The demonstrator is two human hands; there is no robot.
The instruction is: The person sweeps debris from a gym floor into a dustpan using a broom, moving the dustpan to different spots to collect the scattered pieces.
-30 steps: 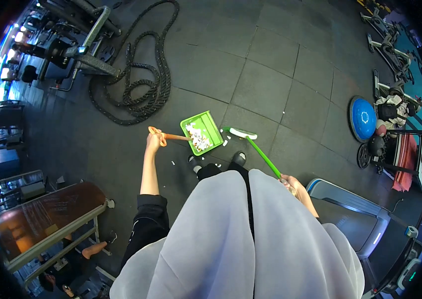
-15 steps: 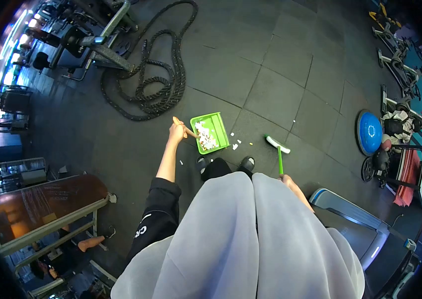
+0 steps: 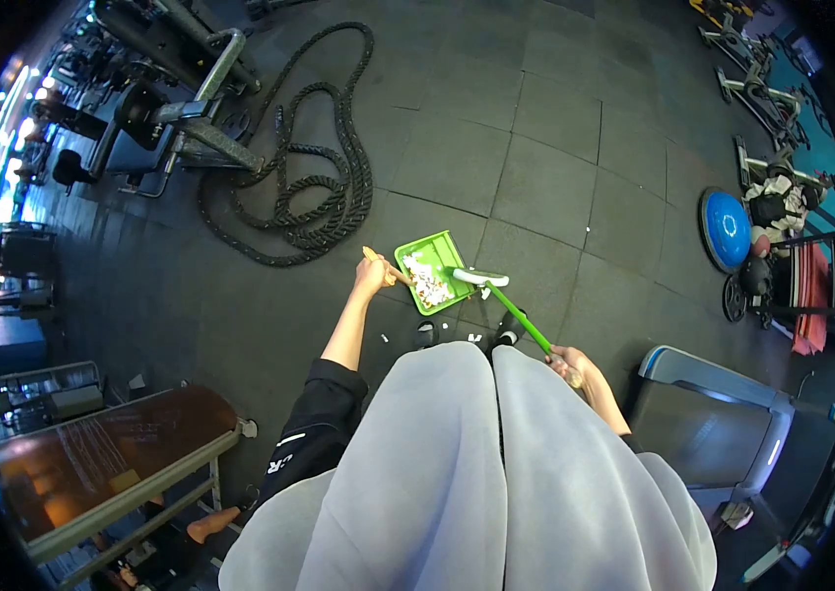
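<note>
My left hand [image 3: 372, 275] is closed around the stick handle of a green dustpan [image 3: 441, 252], which rests on the dark floor with its open side toward the right. White scraps of litter [image 3: 427, 282] lie heaped inside it. My right hand [image 3: 573, 365] grips the green handle of a broom [image 3: 526, 323]. The broom's white-and-green head [image 3: 481, 277] is at the dustpan's open edge, partly over it. A few small white bits [image 3: 474, 338] are on the floor near my shoes.
Thick black rope [image 3: 353, 187] lies coiled ahead on the left, beside a weight machine [image 3: 205, 128]. A brown padded bench [image 3: 112, 453] stands left. To the right are a treadmill [image 3: 713, 424], a blue balance ball [image 3: 726, 229] and a rack with red cloths [image 3: 810, 295].
My right hand has swung the broom leftward, bringing its head from the open floor to the dustpan's edge. The dustpan and my left hand appear slightly farther right and lower in view.
</note>
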